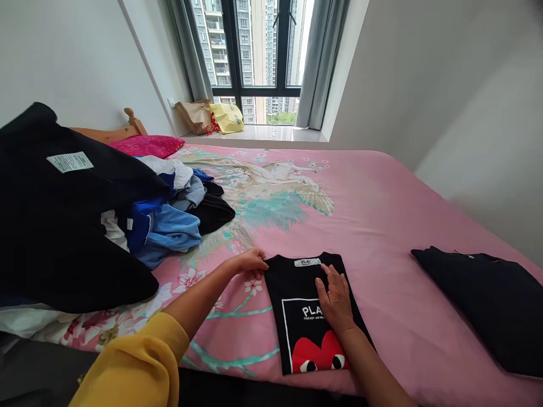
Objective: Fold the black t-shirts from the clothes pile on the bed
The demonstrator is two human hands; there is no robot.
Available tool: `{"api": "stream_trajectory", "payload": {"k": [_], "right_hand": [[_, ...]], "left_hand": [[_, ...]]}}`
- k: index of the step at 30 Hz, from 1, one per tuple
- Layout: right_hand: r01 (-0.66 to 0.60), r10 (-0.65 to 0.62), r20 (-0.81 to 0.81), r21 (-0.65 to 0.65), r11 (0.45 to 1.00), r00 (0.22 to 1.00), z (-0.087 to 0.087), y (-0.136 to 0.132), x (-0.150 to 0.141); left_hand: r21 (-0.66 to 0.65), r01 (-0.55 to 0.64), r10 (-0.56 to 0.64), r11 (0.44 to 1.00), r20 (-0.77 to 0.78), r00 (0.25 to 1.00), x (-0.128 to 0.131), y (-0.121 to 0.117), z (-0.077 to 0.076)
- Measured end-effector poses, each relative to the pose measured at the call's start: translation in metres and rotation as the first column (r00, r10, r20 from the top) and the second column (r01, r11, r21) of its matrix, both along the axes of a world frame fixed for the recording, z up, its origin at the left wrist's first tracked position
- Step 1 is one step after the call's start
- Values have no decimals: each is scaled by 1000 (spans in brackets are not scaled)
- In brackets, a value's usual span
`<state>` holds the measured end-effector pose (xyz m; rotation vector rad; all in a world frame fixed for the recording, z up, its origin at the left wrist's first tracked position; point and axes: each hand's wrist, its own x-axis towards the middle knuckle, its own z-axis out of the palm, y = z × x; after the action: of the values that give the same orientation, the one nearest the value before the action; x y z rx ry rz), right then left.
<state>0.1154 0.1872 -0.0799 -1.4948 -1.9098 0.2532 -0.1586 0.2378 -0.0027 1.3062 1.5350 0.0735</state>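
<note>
A bed covered by a pink floral sheet [382,215] with a bird print was shown beneath a dark-framed window [254,51] facing tower blocks. A folded black cotton T-shirt [297,322], labelled "PLAY" at the collar and printed with "PLAY" above a red heart with eyes, was laid near the front edge. The right hand [335,299] was pressed flat on it, fingers spread; the left hand [250,262] was set loosely at its upper left corner, gripping nothing. A heap of mixed blue, white and black clothes [169,215] was seen left, a second folded black garment [487,299] right.

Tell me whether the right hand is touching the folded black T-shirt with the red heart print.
Touching. The head view shows the right hand lying flat, palm down, on the folded black T-shirt with the red heart print, with no gap visible beneath it.
</note>
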Motion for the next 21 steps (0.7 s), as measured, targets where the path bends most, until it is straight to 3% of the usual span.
{"api": "stream_trajectory", "payload": {"k": [3,7,8,10,12,14,17,19,21], "right_hand": [[6,-6,2,20,1000,1000,0,0,1],[16,-16,5,34,999,1000,-1,1,-1],[20,-20,11,36,999,1000,-1,0,-2],[26,-28,52,24,999,998,1,0,-3],[10,-5,154,-33,999,988,4,-2,0],[1,36,272,-134,991,962,8,-6,8],[61,44,361,-275,960,932,14,-14,26],[121,4,370,-314,942,929,20,-22,34],[137,-24,362,-291,947,932,26,-30,35]], "left_hand": [[233,-194,214,953,-63,975,6,-24,-10],[556,-287,398,780,-88,913,31,-65,-15],[637,-229,366,736,-90,926,41,-76,-17],[765,12,191,644,-175,966,61,-94,-21],[774,249,68,582,-351,934,72,-108,-28],[690,306,116,656,-493,862,71,-117,-37],[587,199,255,785,-599,759,53,-122,-44],[573,155,299,805,-617,728,44,-121,-41],[599,167,287,783,-587,757,45,-118,-35]]}}
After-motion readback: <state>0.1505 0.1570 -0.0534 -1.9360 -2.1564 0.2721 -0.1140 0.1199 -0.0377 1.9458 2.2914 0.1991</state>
